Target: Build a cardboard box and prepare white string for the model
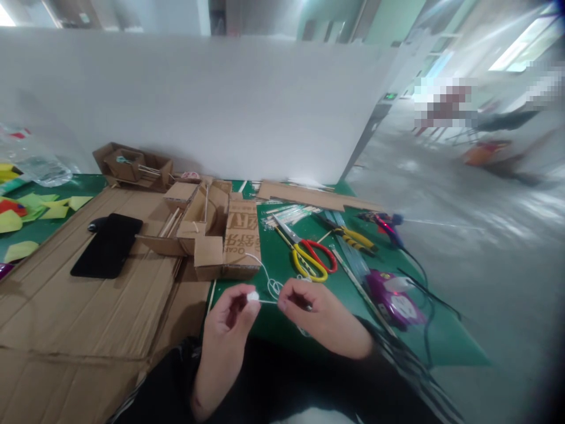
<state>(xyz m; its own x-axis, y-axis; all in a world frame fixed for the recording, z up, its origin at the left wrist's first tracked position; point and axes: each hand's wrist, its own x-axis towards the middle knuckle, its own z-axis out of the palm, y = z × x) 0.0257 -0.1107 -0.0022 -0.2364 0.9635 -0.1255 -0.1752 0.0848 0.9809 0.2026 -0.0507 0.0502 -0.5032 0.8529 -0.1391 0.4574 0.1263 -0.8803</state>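
Pinching a small round white piece between thumb and forefinger of the left hand, with the other fingers curled in. Pinching white string between thumb and forefinger of the right hand. Drawn straight from one pinch to the other, close to level, lengthwise left to right across the gap. Slack and looped just beyond that gap, then trailing away and leftward to the near part of a printed cardboard box; cannot tell whether touching it.

On that box, beyond the left hand, large brown characters, turned upside down, too blurred to read with certainty. Well beyond the right hand, on a lit green sign, markings too small to read.

Just beyond the right hand, on the green tabletop, scissors with one yellow and one red handle, blades toward the far left. Farther out, scattered thin sticks and yellow-and-black pliers. To the right of the right hand, a purple device with a red glow.

Leftward of the left hand, corrugated cardboard sheets, with a black flat slab on top. Farther left, yellow and green papers. Beyond everything on the tabletop, a white partition.
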